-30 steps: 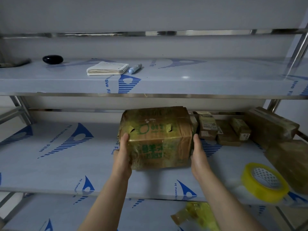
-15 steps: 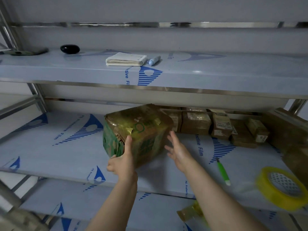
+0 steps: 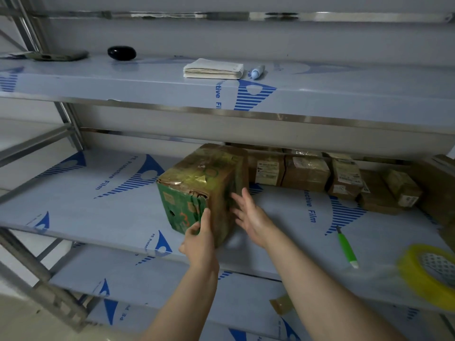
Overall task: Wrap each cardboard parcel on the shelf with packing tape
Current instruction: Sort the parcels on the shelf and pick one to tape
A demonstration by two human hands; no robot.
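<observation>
A worn cardboard parcel (image 3: 204,188) with green print and glossy tape stands on the middle shelf (image 3: 103,198), turned corner-on toward me. My left hand (image 3: 199,239) grips its near bottom corner, thumb on the brown side. My right hand (image 3: 248,215) has its fingers spread flat against the brown right face. Several smaller taped parcels (image 3: 305,173) line the back of the shelf to the right. A yellow roll of packing tape (image 3: 428,274) lies at the shelf's front right edge.
A green-handled cutter (image 3: 346,247) lies on the shelf right of my right arm. The upper shelf (image 3: 320,94) holds a notepad (image 3: 213,69), a pen (image 3: 256,72), a black oval object (image 3: 121,53) and a phone (image 3: 59,56). Larger brown boxes (image 3: 440,188) stand at far right.
The parcel has been turned from facing me to corner-on and shifted left. My right hand let go of its side and now rests open against the brown face.
</observation>
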